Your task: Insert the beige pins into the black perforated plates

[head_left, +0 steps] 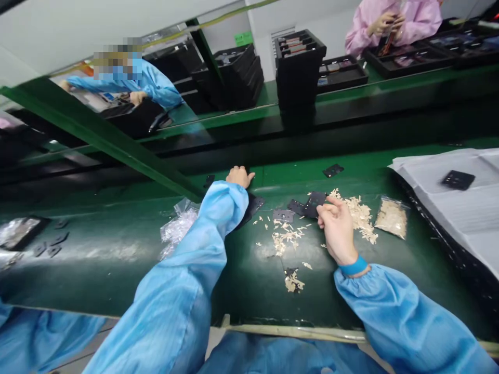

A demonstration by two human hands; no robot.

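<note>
My left hand (239, 176) reaches far forward to the back edge of the green bench, its fingers curled down over a dark flat part (251, 204) that I cannot make out well. My right hand (338, 228) is closed on a small black plastic piece (314, 204) held just above the bench. Other small dark pieces (284, 215) lie beside it. Pale small slivers (360, 214) are scattered around my right hand and in a loose heap (285, 240) in front of it.
A small clear bag of pale slivers (391, 217) lies to the right, near a white-lined tray (460, 208) bearing one black part (458, 179). Crumpled clear bags (177, 228) lie left. Stacked black trays (298, 65) stand behind. Two other people work at the far benches.
</note>
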